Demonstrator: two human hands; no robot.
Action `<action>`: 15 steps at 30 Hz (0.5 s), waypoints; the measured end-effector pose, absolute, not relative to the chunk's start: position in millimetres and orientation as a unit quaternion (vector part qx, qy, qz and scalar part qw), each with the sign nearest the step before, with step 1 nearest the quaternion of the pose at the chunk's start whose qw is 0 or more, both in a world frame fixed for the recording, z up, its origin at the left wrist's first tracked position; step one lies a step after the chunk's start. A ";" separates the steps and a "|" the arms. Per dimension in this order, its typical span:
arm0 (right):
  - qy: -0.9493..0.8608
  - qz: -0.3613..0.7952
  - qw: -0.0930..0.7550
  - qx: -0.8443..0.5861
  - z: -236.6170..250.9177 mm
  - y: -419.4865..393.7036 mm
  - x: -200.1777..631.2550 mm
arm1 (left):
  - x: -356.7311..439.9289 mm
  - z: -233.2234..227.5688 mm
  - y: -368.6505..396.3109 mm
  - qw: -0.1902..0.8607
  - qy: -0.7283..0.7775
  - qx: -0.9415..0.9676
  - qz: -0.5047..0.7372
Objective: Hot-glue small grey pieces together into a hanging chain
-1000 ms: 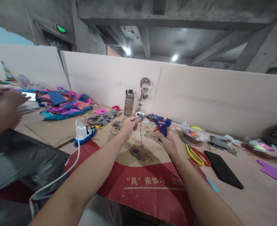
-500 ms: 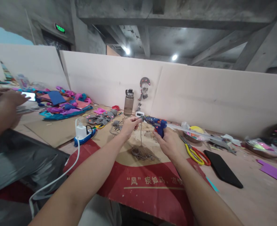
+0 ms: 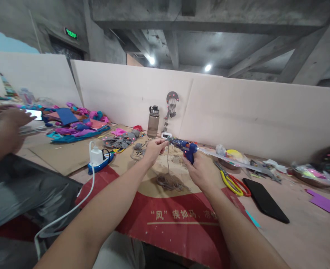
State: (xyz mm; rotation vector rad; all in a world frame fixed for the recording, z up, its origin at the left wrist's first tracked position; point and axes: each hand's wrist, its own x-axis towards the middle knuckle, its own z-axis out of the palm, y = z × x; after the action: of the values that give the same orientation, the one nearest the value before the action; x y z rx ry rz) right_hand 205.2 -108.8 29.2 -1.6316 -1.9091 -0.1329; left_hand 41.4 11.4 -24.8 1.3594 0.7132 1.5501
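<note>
My right hand (image 3: 201, 170) grips a blue hot glue gun (image 3: 185, 147), its nozzle pointing left at the top of a grey cord (image 3: 168, 157). My left hand (image 3: 153, 148) pinches that cord's upper end and holds it up. The cord hangs down to a coiled grey pile (image 3: 167, 183) lying on the cardboard sheet (image 3: 176, 220). The glue gun's tip touches or nearly touches the pinched end.
Yellow and red scissors (image 3: 232, 183) and a black phone (image 3: 264, 200) lie right of my right hand. A grey water bottle (image 3: 153, 121) stands behind. A white charger on a blue power strip (image 3: 99, 158) sits left. Another person's hands (image 3: 8, 123) work at far left among coloured craft scraps (image 3: 78, 125).
My right hand has brought the glue gun left and a little up, closing its nozzle onto the cord end held by my left hand. The left hand has hardly moved.
</note>
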 end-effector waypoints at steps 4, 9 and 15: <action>-0.721 -0.043 0.328 -0.609 22.8 -102.2 207.9 | 41.6 -24.9 11.1 0.458 0.296 0.553 0.630; -0.739 0.014 0.409 -0.536 0.6 -83.1 214.4 | 41.2 -25.7 13.2 0.465 0.290 0.551 0.630; -0.726 -0.013 0.398 -0.561 3.3 -86.4 213.3 | 41.5 -26.8 13.9 0.460 0.290 0.557 0.628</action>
State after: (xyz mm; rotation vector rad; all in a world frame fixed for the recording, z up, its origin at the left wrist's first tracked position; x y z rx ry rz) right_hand 213.3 -86.4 3.3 -1.4213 -1.8379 -0.0337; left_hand 41.5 13.9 -26.8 1.3702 0.7127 1.5459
